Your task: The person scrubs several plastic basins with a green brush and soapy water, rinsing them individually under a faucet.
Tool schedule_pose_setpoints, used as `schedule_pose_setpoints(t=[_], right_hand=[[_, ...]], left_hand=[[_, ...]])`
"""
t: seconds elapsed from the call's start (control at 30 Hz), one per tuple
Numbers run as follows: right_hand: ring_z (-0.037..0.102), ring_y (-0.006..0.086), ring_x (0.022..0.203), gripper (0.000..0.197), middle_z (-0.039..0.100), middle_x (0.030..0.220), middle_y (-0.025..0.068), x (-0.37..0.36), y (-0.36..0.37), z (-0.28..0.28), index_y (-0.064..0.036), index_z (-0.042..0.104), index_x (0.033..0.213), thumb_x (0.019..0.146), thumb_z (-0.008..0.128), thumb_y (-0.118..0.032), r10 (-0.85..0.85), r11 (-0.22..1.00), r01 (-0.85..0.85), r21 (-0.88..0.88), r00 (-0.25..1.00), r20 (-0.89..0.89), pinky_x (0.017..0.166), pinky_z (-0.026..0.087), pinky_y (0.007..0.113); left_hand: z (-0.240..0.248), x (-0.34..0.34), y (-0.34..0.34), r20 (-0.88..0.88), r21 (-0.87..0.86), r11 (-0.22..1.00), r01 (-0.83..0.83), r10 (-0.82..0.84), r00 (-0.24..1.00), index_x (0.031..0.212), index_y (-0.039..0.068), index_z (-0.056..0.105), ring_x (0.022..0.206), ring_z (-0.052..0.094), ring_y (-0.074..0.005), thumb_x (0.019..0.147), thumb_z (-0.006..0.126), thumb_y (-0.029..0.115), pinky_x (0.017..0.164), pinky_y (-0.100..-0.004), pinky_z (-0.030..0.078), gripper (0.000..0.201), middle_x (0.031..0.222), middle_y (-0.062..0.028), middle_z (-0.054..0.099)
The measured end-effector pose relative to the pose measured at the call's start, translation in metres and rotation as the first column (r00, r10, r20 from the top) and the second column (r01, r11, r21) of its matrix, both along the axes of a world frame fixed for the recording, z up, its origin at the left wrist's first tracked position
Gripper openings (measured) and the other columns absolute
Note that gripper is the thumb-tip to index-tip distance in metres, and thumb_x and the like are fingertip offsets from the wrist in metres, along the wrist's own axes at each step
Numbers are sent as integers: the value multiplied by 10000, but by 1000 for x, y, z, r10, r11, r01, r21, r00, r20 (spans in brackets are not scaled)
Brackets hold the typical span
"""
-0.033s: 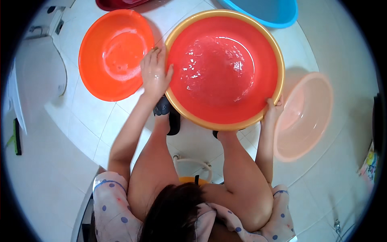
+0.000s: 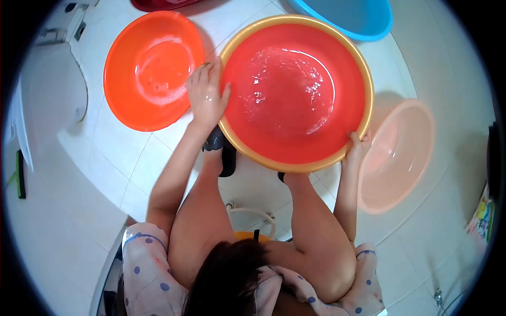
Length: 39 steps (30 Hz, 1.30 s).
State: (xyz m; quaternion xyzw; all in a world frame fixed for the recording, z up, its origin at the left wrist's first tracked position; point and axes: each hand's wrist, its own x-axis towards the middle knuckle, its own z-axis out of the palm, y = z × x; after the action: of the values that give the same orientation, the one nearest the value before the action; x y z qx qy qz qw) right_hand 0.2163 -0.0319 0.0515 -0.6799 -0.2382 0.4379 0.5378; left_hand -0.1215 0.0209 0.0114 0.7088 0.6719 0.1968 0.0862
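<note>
Between my hands is a large red basin (image 2: 287, 105) with a gold rim, and rippling glints inside look like clear water. My left hand (image 2: 207, 95), wet on its back, holds the basin's left side, thumb at the rim and fingers against the outer wall. At the lower right, my right hand (image 2: 358, 146) grips the rim, its fingers curled around the edge. The undersides of both holds are hidden. Just left of my left hand stands an orange basin (image 2: 124, 68) with a little foam or wet shine at its bottom.
A pale peach basin (image 2: 419, 158) tilts against the wall at right. Farther back are a blue tub (image 2: 369, 31) and a dark red basin (image 2: 158, 5). A white toilet (image 2: 58, 89) stands left. A white hose (image 2: 253, 210) lies between my legs on the tiled floor.
The glints on the water have shifted slightly. The whole view has moved a little; both hands keep their hold on the red basin.
</note>
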Motion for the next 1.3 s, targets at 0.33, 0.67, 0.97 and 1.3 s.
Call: schedule_pose_setpoints(t=[0.33, 0.67, 0.97, 1.3], right_hand=[[520, 277, 987, 687, 517, 1084, 146, -20, 6, 71, 2, 389, 1223, 538, 435, 46, 42, 999, -37, 23, 965, -257, 867, 448, 354], [560, 275, 939, 469, 552, 1026, 171, -93, 62, 162, 35, 490, 1015, 552, 418, 60, 234, 968, -219, 119, 963, -134, 872, 471, 368], [546, 224, 960, 554, 551, 1026, 135, -174, 125, 201, 42, 472, 1101, 548, 430, 44, 377, 905, -390, 170, 920, 108, 873, 431, 300], [555, 193, 933, 569, 570, 1027, 127, -243, 126, 234, 85, 450, 1147, 582, 456, 19, 459, 801, -554, 228, 812, 360, 858, 416, 249]], left_hand=[[7, -19, 18, 590, -140, 989, 38, 53, 805, 1268, 76, 439, 1160, 425, -262, 699, 657, 103, 970, -346, 323, 609, 1218, -130, 490], [43, -54, 14, 880, -236, 968, -87, 175, -441, 1359, 12, 238, 1230, 363, -192, 771, 479, -37, 1005, -279, 306, 637, 1364, -108, 347], [4, -72, 2, 788, -544, 829, -128, 453, -417, 1306, 49, 344, 1179, 413, -178, 942, 263, 379, 959, -310, 373, 498, 1292, -109, 418], [-7, -60, 1, 710, -570, 820, -49, 462, -531, 1250, 40, 395, 1084, 487, -192, 928, 173, 493, 900, -313, 412, 598, 1193, -113, 494]])
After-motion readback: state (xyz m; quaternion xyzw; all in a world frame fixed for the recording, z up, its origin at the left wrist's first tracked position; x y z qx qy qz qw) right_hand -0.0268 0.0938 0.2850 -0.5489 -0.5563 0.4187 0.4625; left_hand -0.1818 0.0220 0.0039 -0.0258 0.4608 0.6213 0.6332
